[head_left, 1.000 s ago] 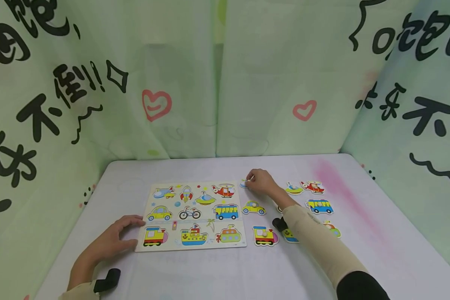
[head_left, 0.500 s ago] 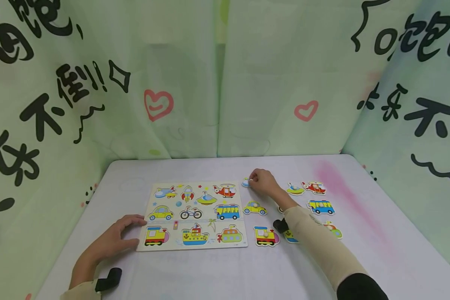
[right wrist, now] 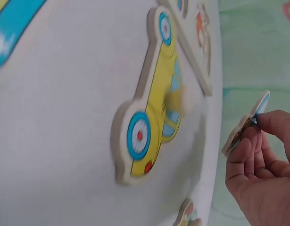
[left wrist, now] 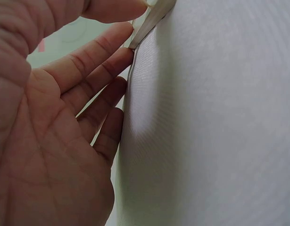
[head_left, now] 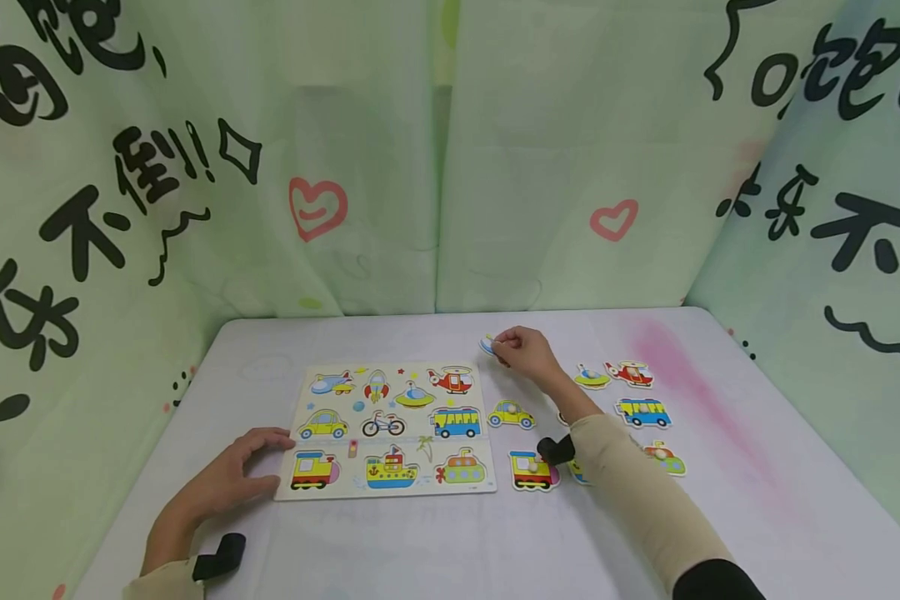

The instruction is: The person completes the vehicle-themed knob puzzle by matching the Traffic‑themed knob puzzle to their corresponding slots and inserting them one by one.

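My right hand [head_left: 528, 357] pinches a wooden airplane puzzle piece [head_left: 487, 344] between thumb and fingers, above the table beyond the board's top right corner. In the right wrist view the airplane piece [right wrist: 261, 104] is tilted and clear of the table. The picture puzzle board [head_left: 348, 492] lies flat, printed with vehicles in three rows. At its left edge rests my left hand [head_left: 228, 475], fingers extended and fingertips touching the edge; the left wrist view shows the same fingers [left wrist: 95, 70] straight. Nearest below the right hand lies a yellow car piece [head_left: 512, 415] with a knob.
Right of the board lie a train piece [head_left: 527, 473], a bus piece [head_left: 643, 412], a helicopter piece [head_left: 630, 374], a flying saucer piece [head_left: 592, 377] and a submarine piece [head_left: 666, 458]. The right forearm partly covers others. A printed curtain [head_left: 510, 208] hangs behind the white table [head_left: 360, 550].
The right hand has lifted the airplane piece off the table, moving it slightly up and away from the car piece. The left hand stays at the board's edge.
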Action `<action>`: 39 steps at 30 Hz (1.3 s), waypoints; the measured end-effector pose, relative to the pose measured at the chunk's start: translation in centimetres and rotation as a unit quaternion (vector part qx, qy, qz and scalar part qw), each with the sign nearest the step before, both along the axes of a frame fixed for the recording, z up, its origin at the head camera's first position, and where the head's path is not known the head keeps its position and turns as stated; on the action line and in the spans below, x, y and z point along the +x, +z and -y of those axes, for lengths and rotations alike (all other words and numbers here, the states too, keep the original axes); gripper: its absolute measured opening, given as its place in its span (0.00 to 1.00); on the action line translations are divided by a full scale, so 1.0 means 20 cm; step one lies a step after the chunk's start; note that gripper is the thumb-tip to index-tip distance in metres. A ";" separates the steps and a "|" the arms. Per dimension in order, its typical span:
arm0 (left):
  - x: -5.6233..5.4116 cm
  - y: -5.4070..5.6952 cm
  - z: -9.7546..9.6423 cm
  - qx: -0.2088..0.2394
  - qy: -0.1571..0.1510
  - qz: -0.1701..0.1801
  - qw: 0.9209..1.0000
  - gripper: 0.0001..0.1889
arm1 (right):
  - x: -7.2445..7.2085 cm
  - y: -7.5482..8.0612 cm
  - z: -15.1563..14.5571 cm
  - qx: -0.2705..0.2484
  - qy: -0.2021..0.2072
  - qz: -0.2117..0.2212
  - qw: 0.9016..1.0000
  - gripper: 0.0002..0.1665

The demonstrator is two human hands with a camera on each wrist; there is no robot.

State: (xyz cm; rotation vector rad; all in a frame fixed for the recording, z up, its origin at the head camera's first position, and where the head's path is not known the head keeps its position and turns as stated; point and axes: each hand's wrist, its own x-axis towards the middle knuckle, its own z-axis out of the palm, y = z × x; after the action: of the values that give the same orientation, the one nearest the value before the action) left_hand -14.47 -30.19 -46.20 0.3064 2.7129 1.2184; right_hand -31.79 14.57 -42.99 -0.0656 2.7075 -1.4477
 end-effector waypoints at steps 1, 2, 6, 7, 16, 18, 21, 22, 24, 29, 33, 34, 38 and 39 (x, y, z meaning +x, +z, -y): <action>0.00 0.00 0.00 0.000 0.000 -0.001 1.000 0.24 | 0.00 0.00 0.01 -0.015 0.001 0.007 1.000 0.15; 0.00 0.00 0.00 -0.001 -0.001 -0.003 1.000 0.24 | 0.01 0.01 0.01 -0.031 0.002 0.013 0.999 0.15; 0.00 0.00 0.01 -0.002 -0.006 -0.009 1.000 0.24 | 0.01 0.01 0.05 -0.087 0.015 0.036 0.995 0.17; 0.00 -0.01 0.01 -0.002 -0.003 -0.007 1.000 0.25 | 0.01 0.01 0.06 -0.095 0.017 0.040 0.995 0.17; 0.00 -0.01 0.01 -0.002 -0.003 -0.006 1.000 0.25 | 0.03 0.02 0.18 -0.114 0.046 0.048 0.991 0.16; -0.01 -0.01 0.01 -0.004 -0.001 -0.006 1.000 0.25 | 0.03 0.02 0.20 -0.110 0.052 0.050 0.991 0.16; -0.01 -0.01 0.01 -0.006 -0.006 -0.011 1.000 0.25 | 0.04 0.01 0.25 -0.111 0.057 0.051 0.991 0.17; -0.01 -0.01 0.01 -0.005 -0.005 -0.011 1.000 0.25 | 0.04 0.01 0.26 -0.109 0.059 0.051 0.991 0.16; -0.01 -0.01 0.01 -0.004 -0.003 -0.011 1.000 0.25 | 0.05 0.01 0.29 -0.110 0.063 0.048 0.991 0.16; 0.00 -0.01 0.01 0.001 -0.001 -0.006 1.000 0.25 | 0.05 -0.01 0.38 -0.124 0.072 0.044 0.989 0.15; 0.01 -0.01 0.02 -0.002 0.002 -0.006 1.000 0.25 | 0.05 -0.03 0.45 -0.120 0.083 0.048 0.988 0.15; 0.00 -0.01 0.02 -0.003 0.003 -0.005 1.000 0.25 | 0.05 -0.03 0.46 -0.117 0.085 0.051 0.988 0.15; -0.01 -0.02 0.02 -0.007 0.004 -0.004 1.000 0.25 | 0.05 -0.03 0.52 -0.102 0.095 0.051 0.989 0.14; -0.01 -0.03 0.02 -0.007 0.004 -0.004 1.000 0.25 | 0.05 -0.03 0.54 -0.100 0.098 0.049 0.989 0.13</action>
State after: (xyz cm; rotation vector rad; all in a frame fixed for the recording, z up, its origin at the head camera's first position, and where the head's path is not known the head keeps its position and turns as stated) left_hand -14.73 -30.54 -46.72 0.2985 2.7306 1.2028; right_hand -30.78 3.87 -43.57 -0.2577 2.3956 -1.6091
